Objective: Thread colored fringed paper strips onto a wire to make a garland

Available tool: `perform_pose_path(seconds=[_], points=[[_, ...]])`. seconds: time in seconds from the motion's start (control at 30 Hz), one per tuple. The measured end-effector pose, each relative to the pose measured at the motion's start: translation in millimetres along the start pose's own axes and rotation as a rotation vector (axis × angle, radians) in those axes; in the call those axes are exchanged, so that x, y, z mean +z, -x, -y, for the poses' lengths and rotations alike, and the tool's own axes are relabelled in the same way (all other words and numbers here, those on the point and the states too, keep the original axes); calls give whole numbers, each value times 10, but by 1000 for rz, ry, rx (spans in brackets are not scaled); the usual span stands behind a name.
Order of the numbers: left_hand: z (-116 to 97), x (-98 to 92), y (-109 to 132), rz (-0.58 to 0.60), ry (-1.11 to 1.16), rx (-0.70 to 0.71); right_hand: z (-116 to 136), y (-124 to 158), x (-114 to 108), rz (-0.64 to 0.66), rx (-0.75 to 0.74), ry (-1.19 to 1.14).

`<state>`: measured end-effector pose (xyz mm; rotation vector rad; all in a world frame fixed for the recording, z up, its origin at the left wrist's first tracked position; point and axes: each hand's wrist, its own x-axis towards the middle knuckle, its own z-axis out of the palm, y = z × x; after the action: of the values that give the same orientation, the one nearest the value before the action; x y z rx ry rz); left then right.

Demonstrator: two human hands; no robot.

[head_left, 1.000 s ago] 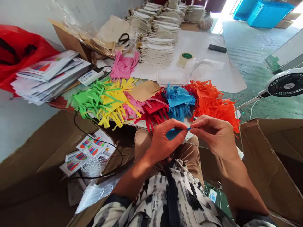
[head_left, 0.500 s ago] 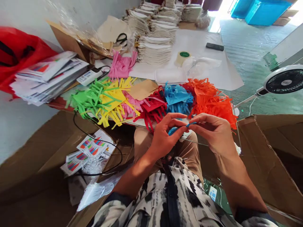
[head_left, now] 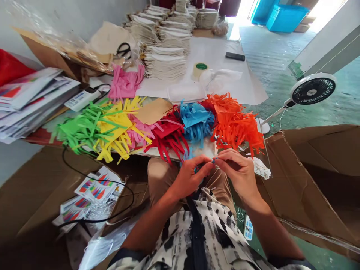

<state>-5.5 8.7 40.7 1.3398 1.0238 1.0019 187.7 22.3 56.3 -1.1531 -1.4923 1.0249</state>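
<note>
Here we are, looking right down over the lap, and all the action is at the fingertips! Our left hand (head_left: 191, 178) and right hand (head_left: 239, 172) meet just above the knees, both pressed together in a pinch on a thin blue paper strip (head_left: 214, 160), with only a sliver showing between them. It looks feather-light and limp, the sort of thing that would crease at a rough tug, so we'd judge a gentle fingertip hold near its end is the safest. Just beyond, fringed paper bunches line the paper-covered table (head_left: 225, 48): blue (head_left: 195, 123) nearest the hands, orange (head_left: 236, 127) to the right, red (head_left: 167, 135), yellow (head_left: 115, 131) and green (head_left: 84, 125) running left. Now the containers: a white plastic tray (head_left: 187, 93) sits on the far side of the bunches, its contents impossible to make out. To the right, an open cardboard box (head_left: 315, 157) gapes, too dark inside to read, while printed cards (head_left: 95, 189) lie on a cardboard flap (head_left: 36, 180) to the left.
</note>
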Motion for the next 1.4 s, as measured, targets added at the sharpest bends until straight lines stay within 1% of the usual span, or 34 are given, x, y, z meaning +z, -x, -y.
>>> perform_pose_path(seconds=[0.1, 0.13, 0.2, 0.27, 0.33, 0.37, 0.43, 0.5, 0.53, 0.57, 0.6, 0.63, 0.7, 0.73, 0.77, 0.8, 0.87, 0.93, 0.97, 1.1, 1.2, 1.27, 1.33, 1.37, 1.4], points=[[80, 69, 38, 69, -11, -61, -82, 49, -96, -106, 38, -91], [96, 91, 42, 72, -13, -74, -97, 58, -125, -98, 63, -128], [115, 131, 29, 59, -16, -79, -103, 73, -167, -8, 125, -170], [126, 167, -7, 71, -12, -68, -88, 95, -196, 105, 175, -144], [144, 204, -51, 141, 10, -74, -75, 118, -239, 162, 210, -105], [161, 222, -72, 187, 17, -83, -75, 121, -275, 160, 227, -111], [214, 255, -108, 270, -8, -105, -85, 88, -383, 95, 264, -164], [282, 282, -135, 316, -92, -113, -97, -37, -539, -48, 268, -221], [314, 293, -147, 323, -144, -112, -98, -142, -630, -136, 244, -231], [340, 302, -158, 323, -190, -108, -94, -274, -724, -225, 192, -230], [357, 310, -169, 323, -227, -101, -86, -428, -818, -323, 106, -213], [364, 317, -180, 329, -254, -94, -75, -596, -908, -414, -26, -169], [346, 325, -198, 366, -284, -78, -57, -932, -1064, -565, -390, 11], [327, 326, -206, 389, -290, -69, -58, -1079, -1123, -580, -541, 135], [303, 322, -213, 406, -293, -57, -71, -1199, -1167, -545, -638, 283], [279, 314, -218, 416, -295, -46, -97, -1289, -1193, -470, -693, 425], [235, 279, -224, 409, -295, -30, -190, -1368, -1196, -261, -687, 664], [198, 218, -232, 384, -300, -24, -320, -1336, -1153, -64, -639, 822], [179, 179, -238, 368, -307, -24, -389, -1295, -1128, 10, -621, 879], [88, -7, -313, 281, -330, -22, -597, -1131, -1101, 205, -638, 1018], [19, -159, -431, 171, -346, 49, -625, -1102, -1135, 301, -648, 1064], [-14, -262, -519, 31, -394, 109, -539, -1098, -1105, 296, -639, 1069], [-28, -360, -590, -115, -432, 140, -338, -1049, -991, 241, -629, 986], [-27, -404, -616, -167, -440, 145, -195, -993, -905, 214, -619, 899], [-19, -442, -636, -206, -444, 149, -30, -914, -807, 222, -600, 762]])
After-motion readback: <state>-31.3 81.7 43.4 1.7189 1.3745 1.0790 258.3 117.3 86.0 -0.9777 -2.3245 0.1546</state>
